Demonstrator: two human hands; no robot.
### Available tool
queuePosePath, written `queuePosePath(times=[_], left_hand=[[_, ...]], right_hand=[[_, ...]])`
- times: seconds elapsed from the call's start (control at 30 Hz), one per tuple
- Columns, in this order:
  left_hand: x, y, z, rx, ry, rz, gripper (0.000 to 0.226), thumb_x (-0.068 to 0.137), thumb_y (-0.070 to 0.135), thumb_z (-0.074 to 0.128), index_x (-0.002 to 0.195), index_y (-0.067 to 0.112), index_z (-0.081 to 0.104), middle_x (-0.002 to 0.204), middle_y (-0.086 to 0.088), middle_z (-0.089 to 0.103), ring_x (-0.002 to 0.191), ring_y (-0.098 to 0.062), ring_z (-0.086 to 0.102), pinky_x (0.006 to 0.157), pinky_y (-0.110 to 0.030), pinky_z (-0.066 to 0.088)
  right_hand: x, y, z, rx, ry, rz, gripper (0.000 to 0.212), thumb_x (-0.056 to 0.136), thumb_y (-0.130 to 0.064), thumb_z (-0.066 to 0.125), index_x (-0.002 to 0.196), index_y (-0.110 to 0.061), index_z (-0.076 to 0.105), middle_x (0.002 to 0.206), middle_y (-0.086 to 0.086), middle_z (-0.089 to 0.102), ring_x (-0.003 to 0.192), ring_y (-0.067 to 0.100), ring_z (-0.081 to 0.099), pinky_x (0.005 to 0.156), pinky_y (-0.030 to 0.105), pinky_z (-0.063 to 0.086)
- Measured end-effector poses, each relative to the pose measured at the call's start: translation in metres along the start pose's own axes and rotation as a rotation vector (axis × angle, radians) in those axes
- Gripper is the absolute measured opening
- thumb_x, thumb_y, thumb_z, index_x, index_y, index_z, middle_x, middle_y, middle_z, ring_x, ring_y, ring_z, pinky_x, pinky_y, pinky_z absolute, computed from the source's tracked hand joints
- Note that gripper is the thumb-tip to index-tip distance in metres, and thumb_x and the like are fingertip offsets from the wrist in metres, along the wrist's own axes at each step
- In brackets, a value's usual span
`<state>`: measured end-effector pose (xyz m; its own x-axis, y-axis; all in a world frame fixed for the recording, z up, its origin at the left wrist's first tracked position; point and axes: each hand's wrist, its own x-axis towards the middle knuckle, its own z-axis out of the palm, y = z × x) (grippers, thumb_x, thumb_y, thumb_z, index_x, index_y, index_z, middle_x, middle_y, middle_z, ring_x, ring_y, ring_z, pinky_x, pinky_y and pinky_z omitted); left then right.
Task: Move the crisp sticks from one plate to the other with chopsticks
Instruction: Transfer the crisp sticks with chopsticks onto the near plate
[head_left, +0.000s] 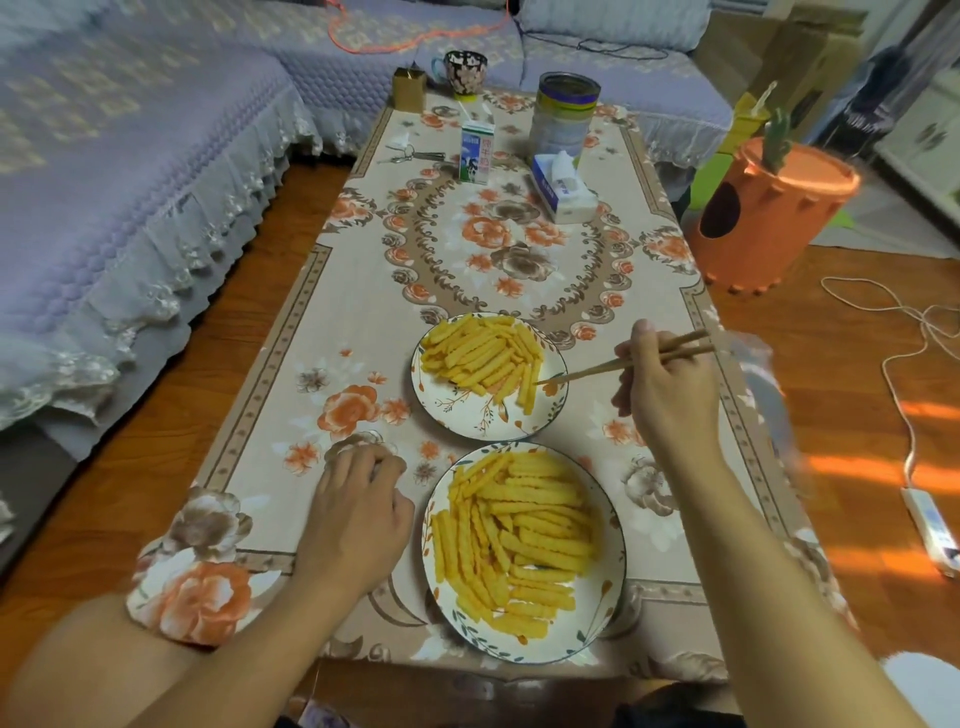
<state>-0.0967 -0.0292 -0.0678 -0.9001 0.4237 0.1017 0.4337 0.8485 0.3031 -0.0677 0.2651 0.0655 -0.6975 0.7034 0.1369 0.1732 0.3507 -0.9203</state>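
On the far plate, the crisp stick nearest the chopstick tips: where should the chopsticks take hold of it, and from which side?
Judging by its pose, pinch that stick near its middle, across its width, coming from the right, where the chopsticks in the right hand already point. It lies at the pile's right edge on the far plate, its right side exposed.

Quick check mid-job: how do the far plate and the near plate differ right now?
The far plate shows bare rim along its near side; the near plate is more fully covered. The chopsticks, gripped by the right hand, have their tips over the far plate; nothing reaches over the near plate, beside which the left hand rests. Both are white, leaf-patterned plates holding crisp sticks.
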Motion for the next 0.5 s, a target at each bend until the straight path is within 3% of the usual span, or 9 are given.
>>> queuePosePath(times=[0.1,0.23,0.5], left_hand=[[0.0,0.0,-0.001,0.003,0.001,-0.005,0.043,0.089,0.028,0.036,0.116,0.013,0.066,0.115,-0.002,0.056,0.114,-0.025,0.048,0.097,-0.045,0.049],[-0.001,0.001,-0.001,0.005,0.009,-0.004,0.041,0.089,0.027,0.037,0.115,0.013,0.066,0.115,-0.001,0.056,0.114,-0.025,0.048,0.097,-0.044,0.049],[-0.001,0.0,-0.001,0.013,0.003,-0.011,0.041,0.09,0.028,0.036,0.117,0.017,0.065,0.118,0.001,0.055,0.117,-0.023,0.046,0.1,-0.042,0.047]], right_hand=[[0.002,0.003,0.019,-0.059,0.0,-0.02,0.044,0.107,-0.038,0.049,0.078,-0.012,0.07,0.053,0.004,0.062,0.041,0.016,0.061,0.05,0.032,0.049],[0.007,0.006,0.029,-0.084,0.024,-0.033,0.053,0.107,-0.044,0.043,0.076,-0.01,0.071,0.054,0.007,0.063,0.054,0.026,0.065,0.062,0.045,0.055],[0.008,-0.011,-0.016,0.216,0.152,0.171,0.049,0.11,-0.033,0.041,0.075,-0.008,0.066,0.056,0.005,0.052,0.039,0.009,0.049,0.045,0.029,0.041]])
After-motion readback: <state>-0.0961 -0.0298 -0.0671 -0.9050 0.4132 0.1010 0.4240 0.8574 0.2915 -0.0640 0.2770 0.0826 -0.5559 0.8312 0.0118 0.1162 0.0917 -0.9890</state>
